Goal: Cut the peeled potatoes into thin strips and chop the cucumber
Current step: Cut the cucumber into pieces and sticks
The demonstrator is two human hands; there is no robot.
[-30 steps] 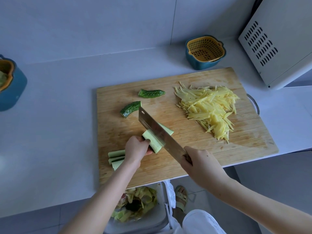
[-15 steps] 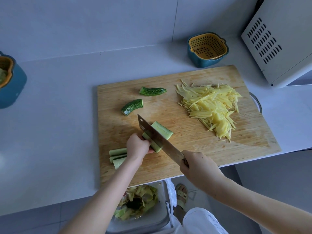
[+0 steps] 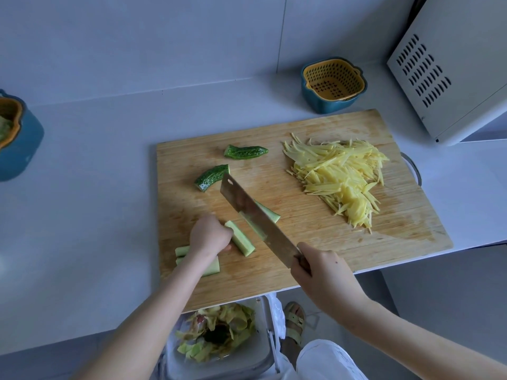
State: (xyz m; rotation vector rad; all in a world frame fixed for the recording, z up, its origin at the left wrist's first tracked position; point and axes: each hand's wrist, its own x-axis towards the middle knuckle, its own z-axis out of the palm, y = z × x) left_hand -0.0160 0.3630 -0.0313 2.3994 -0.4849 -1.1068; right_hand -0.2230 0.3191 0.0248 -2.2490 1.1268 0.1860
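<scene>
On the wooden cutting board (image 3: 274, 259), a pile of thin yellow potato strips (image 3: 340, 176) lies at the right. My right hand (image 3: 321, 272) grips the handle of a cleaver (image 3: 255, 215), whose blade slants across a peeled cucumber piece (image 3: 267, 212). My left hand (image 3: 210, 234) holds a pale green cucumber stick (image 3: 240, 238) just left of the blade. More peeled cucumber sticks (image 3: 211, 266) lie under my left wrist. Two dark green cucumber ends (image 3: 245, 152) (image 3: 211, 176) sit at the board's upper left.
A blue bowl with a yellow strainer (image 3: 333, 83) stands behind the board. A white appliance (image 3: 450, 64) fills the right rear. Another blue bowl (image 3: 16, 138) sits at the far left. Below the counter edge, a bin (image 3: 216, 341) holds peelings.
The cleaver has cut through the cucumber piece. My left hand has drawn one stick away to the left of the blade, leaving a gap between the two parts.
</scene>
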